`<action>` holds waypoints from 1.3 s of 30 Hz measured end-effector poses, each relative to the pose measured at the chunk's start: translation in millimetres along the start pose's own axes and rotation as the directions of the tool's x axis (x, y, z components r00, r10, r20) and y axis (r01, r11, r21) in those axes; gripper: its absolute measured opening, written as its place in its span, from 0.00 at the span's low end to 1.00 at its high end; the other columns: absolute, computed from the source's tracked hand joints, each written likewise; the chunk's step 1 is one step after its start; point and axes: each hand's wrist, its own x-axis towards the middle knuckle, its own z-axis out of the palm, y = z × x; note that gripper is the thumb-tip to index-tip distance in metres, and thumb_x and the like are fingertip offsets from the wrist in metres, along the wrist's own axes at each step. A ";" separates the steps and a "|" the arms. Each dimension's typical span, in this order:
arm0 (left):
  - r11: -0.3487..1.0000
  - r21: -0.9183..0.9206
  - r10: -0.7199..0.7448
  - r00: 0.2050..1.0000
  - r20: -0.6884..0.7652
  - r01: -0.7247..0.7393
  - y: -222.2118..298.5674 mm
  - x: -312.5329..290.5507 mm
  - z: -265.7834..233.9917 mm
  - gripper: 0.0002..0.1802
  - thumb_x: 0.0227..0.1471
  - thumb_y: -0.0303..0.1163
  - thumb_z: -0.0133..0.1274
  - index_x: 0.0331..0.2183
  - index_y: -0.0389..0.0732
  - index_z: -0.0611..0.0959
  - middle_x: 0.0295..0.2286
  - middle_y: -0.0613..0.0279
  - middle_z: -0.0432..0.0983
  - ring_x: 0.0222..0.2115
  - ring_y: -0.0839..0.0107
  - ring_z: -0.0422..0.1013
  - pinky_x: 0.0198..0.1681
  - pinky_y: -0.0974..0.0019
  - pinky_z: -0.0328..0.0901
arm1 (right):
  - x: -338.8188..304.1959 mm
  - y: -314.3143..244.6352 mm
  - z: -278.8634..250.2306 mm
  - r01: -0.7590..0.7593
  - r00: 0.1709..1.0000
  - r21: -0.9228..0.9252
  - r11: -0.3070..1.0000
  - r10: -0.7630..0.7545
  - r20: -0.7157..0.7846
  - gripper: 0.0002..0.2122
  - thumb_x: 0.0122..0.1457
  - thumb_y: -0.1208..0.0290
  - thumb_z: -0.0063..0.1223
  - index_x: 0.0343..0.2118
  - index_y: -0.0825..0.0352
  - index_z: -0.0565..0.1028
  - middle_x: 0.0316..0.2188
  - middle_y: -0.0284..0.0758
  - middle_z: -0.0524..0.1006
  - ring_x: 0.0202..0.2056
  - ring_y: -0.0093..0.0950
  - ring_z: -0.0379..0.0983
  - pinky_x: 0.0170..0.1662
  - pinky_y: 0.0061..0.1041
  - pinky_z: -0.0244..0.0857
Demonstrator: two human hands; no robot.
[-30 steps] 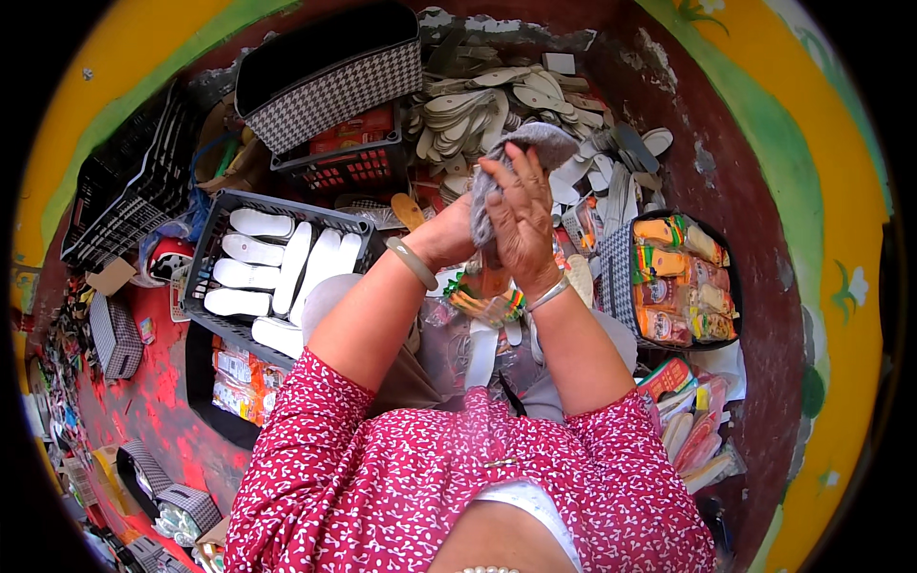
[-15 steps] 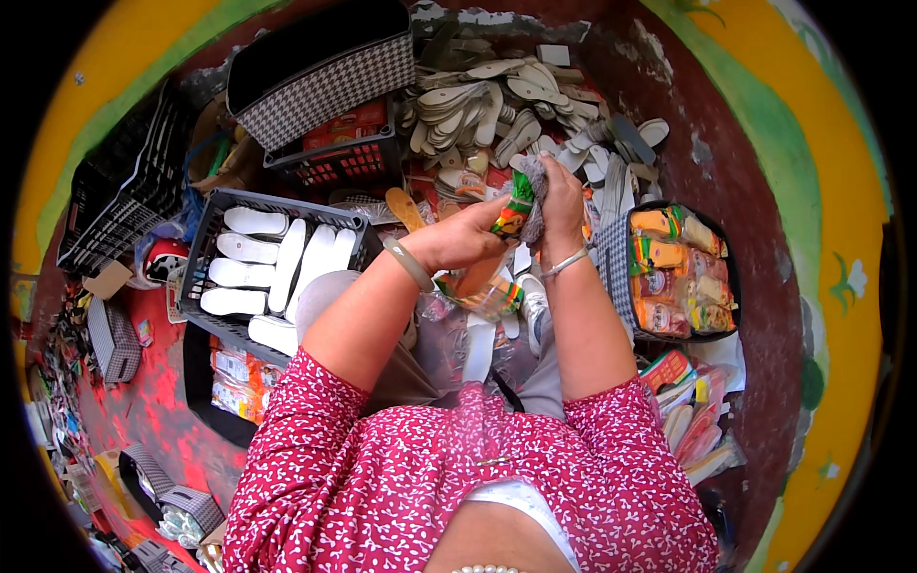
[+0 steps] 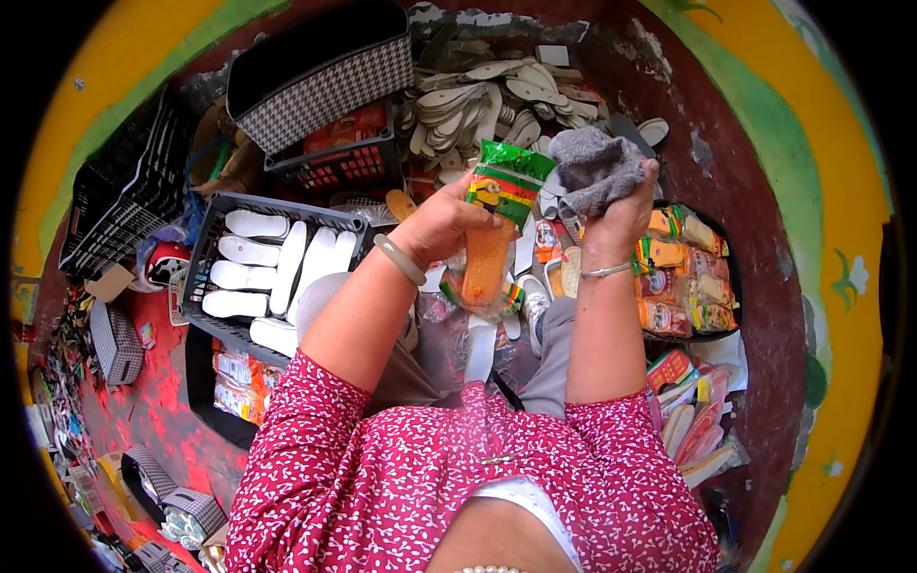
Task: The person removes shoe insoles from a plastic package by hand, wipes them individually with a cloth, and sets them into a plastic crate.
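My left hand [image 3: 441, 227] grips an insole packet [image 3: 490, 253] near its top. It is a clear bag with a printed green, red and yellow top end and an orange insole inside, hanging upright over my lap. To its right, my right hand [image 3: 623, 218] is closed round a bunched grey cloth [image 3: 597, 170], held up and apart from the packet. Under the cloth, several loose insoles and wrappers lie between my knees and the far pile; part of them is hidden by my hands.
At left stands a dark plastic basket [image 3: 212, 205] of white insoles. A houndstooth box [image 3: 334, 91] rests on a dark crate [image 3: 334, 164] behind it. Loose insoles [image 3: 468, 100] are heaped at the back. Bagged insoles [image 3: 669, 256] fill a box at right, with more packets [image 3: 702, 420] nearer me.
My hands have parted. The right one has moved right and up with the grey cloth, away from the packet. The packet in my left hand now shows its full front.
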 end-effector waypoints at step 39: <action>0.958 -0.062 0.277 0.959 -0.059 -0.281 14.4 3.7 -6.4 0.31 0.39 0.16 0.52 0.49 0.34 0.66 0.40 0.53 0.72 0.39 0.63 0.72 0.46 0.61 0.66 | -15.8 34.6 2.1 -0.666 0.694 0.009 0.746 0.614 0.376 0.15 0.56 0.63 0.54 0.42 0.69 0.72 0.36 0.36 0.76 0.37 0.27 0.74 0.42 0.26 0.69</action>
